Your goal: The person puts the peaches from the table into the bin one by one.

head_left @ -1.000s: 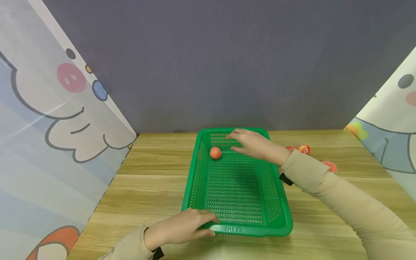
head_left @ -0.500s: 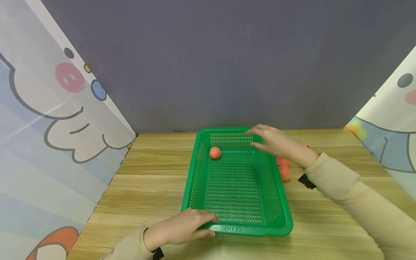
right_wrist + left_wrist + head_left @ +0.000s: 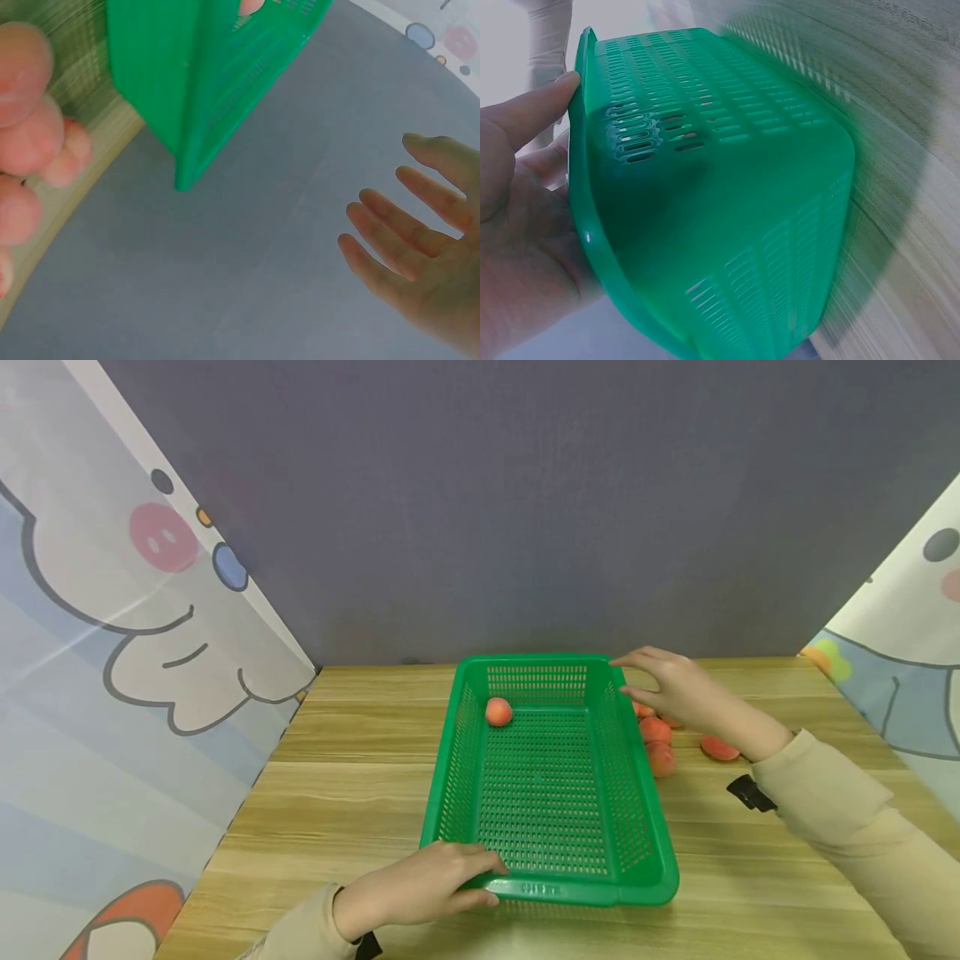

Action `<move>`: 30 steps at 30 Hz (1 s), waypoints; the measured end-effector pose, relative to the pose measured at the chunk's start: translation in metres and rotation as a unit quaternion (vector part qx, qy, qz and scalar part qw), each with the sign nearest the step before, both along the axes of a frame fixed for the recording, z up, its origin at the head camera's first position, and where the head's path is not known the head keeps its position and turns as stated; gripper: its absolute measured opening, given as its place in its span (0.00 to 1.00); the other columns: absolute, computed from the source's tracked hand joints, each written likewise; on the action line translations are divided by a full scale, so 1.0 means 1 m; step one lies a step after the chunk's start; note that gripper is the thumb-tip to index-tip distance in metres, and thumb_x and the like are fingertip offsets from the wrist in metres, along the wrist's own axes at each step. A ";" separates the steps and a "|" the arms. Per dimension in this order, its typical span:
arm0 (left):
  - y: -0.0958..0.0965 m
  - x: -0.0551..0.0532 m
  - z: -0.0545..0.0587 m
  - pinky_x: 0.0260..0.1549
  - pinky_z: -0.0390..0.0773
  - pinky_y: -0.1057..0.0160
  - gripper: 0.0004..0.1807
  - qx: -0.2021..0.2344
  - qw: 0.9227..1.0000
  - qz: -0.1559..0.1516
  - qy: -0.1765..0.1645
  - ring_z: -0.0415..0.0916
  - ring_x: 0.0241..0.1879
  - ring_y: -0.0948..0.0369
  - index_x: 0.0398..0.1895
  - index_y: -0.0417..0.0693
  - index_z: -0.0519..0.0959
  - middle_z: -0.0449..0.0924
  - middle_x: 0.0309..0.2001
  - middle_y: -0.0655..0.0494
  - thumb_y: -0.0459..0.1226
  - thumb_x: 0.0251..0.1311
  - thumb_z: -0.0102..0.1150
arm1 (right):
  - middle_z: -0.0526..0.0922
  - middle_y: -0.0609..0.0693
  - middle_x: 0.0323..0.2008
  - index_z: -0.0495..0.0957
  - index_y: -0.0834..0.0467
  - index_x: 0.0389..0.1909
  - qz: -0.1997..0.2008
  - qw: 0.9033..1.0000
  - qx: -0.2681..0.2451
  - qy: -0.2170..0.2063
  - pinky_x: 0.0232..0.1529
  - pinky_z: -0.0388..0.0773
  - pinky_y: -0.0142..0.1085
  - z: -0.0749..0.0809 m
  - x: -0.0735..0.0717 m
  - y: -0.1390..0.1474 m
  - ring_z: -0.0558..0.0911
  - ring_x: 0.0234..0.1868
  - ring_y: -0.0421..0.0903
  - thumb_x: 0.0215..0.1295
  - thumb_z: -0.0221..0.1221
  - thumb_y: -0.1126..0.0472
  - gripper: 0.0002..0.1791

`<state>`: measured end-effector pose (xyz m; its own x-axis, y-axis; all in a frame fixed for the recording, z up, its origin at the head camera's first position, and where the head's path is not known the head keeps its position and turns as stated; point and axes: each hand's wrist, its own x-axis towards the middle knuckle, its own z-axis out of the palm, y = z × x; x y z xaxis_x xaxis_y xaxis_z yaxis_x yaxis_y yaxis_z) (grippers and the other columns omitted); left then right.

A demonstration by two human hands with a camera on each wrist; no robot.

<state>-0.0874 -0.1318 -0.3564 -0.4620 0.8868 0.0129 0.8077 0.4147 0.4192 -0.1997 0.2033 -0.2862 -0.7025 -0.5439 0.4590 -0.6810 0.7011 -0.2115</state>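
Note:
A green plastic basket [image 3: 540, 785] with slotted walls stands on the wooden table, and one peach [image 3: 498, 712] lies inside it at the far left. My left hand [image 3: 420, 883] holds the near rim at its left end, fingers over the edge and thumb outside; the left wrist view shows the thumb [image 3: 544, 109] on the rim. Above the basket's far right corner is my right hand [image 3: 678, 689], fingers spread and nothing in them. Beneath it and to the right of the basket, several peaches [image 3: 660, 759] rest on the table, partly hidden by the hand and forearm.
Behind the wooden table [image 3: 352, 793] rises a dark grey partition [image 3: 555, 510]. Cartoon-printed sheets [image 3: 97, 677] flank both sides. A red, flat-looking fruit [image 3: 720, 747] lies to the right of the peaches, close by the right wrist.
My right hand has moved right, from over the basket's inside to its far right corner, uncovering more of the peaches. The left hand, the basket and the peach inside stay put.

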 end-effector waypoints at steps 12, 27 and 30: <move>0.001 0.001 0.000 0.38 0.71 0.75 0.16 0.000 1.000 0.002 -0.001 0.73 0.40 0.71 0.46 0.48 0.74 0.77 0.41 0.61 0.46 0.62 0.46 | 0.76 0.61 0.41 0.72 0.66 0.49 -0.044 0.999 -0.008 -0.017 0.36 0.73 0.51 -0.009 0.008 0.036 0.76 0.42 0.60 0.51 0.61 0.70 0.21; 0.001 0.001 0.000 0.37 0.71 0.76 0.16 0.005 1.000 0.003 0.004 0.73 0.39 0.71 0.45 0.48 0.74 0.77 0.41 0.61 0.46 0.62 0.45 | 0.74 0.69 0.44 0.71 0.68 0.48 -0.105 0.992 -0.001 -0.069 0.39 0.69 0.55 -0.026 0.010 0.073 0.72 0.45 0.66 0.54 0.59 0.68 0.19; 0.001 0.001 0.000 0.38 0.71 0.76 0.16 0.005 1.000 0.003 0.007 0.73 0.40 0.71 0.45 0.48 0.74 0.77 0.41 0.61 0.46 0.62 0.45 | 0.75 0.69 0.43 0.72 0.69 0.47 -0.109 0.992 -0.001 -0.070 0.38 0.69 0.55 -0.031 0.009 0.080 0.73 0.43 0.65 0.53 0.59 0.69 0.19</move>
<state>-0.0860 -0.1306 -0.3566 -0.4666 0.8840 0.0285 0.8109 0.4146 0.4129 -0.1909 0.2833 -0.3177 -0.8603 -0.3714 0.3492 -0.4770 0.8281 -0.2945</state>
